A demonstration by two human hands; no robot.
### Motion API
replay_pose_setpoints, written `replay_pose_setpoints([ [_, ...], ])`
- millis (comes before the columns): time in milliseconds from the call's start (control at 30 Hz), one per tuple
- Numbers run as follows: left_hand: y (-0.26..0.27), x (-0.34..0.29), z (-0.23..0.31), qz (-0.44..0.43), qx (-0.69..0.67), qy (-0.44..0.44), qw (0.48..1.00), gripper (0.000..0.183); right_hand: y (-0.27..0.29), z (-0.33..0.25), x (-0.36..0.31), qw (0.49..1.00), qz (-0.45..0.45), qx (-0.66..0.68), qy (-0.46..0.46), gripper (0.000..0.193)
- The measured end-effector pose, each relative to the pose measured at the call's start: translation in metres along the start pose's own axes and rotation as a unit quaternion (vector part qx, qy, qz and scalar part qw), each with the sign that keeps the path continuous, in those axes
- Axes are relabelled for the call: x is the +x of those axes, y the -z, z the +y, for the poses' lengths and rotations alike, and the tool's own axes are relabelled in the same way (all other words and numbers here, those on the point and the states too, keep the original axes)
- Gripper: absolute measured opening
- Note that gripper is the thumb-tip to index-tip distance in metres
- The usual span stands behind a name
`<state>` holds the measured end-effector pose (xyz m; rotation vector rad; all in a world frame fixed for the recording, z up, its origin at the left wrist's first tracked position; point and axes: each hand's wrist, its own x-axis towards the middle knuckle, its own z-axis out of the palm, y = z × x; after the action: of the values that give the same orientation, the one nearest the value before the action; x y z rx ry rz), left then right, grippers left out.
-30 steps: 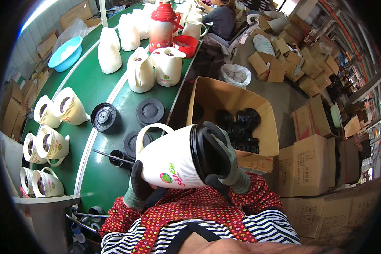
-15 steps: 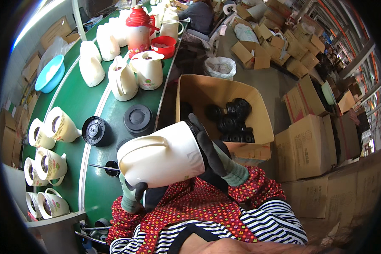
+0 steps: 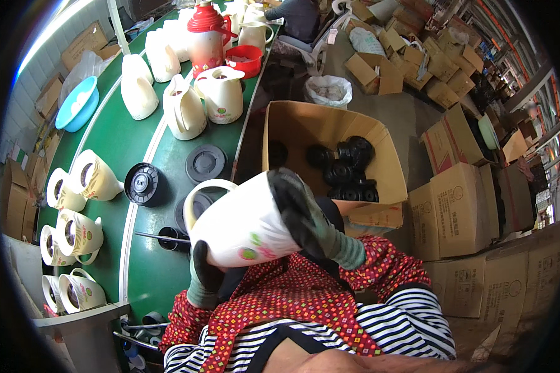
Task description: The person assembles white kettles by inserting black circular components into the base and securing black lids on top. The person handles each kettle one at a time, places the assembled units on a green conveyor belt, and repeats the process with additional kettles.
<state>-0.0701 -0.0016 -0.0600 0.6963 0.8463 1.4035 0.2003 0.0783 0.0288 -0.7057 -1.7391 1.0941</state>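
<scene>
A cream vacuum jug (image 3: 239, 227) with a pink and green flower print lies tilted on its side between my two gloved hands, above my lap. My left hand (image 3: 206, 270) grips it from below, near the spout end. Around the bottom end, my right hand (image 3: 300, 214) is wrapped, and its dark palm hides most of that end. The jug's handle (image 3: 208, 189) points away from me, toward the bench. On the green bench close by lie a ribbed black base (image 3: 144, 184), a flat black disc (image 3: 206, 163) and a small black cup (image 3: 170, 238) with a thin rod beside it.
An open cardboard box (image 3: 330, 118) of black round parts stands right of the green bench (image 3: 168, 155). Cream jugs (image 3: 81, 233) line its left side, with more beyond. A red flask (image 3: 205, 40), red bowl (image 3: 244, 61) and blue basin (image 3: 78, 104) are farther off. A person (image 3: 295, 18) sits at the far end.
The jug has been rolled in my hands, so its handle turned away and the flower print came into view. My right hand now covers more of the bottom end.
</scene>
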Motion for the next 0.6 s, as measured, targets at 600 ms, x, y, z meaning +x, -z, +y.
replay_pose_setpoints([
  [600, -0.007, 0.017, 0.063, -0.164, 0.535, -0.357, 0.748, 0.064, 0.011, 0.03, -0.016, 0.922, 0.053, 0.317, -0.216, 0.06],
])
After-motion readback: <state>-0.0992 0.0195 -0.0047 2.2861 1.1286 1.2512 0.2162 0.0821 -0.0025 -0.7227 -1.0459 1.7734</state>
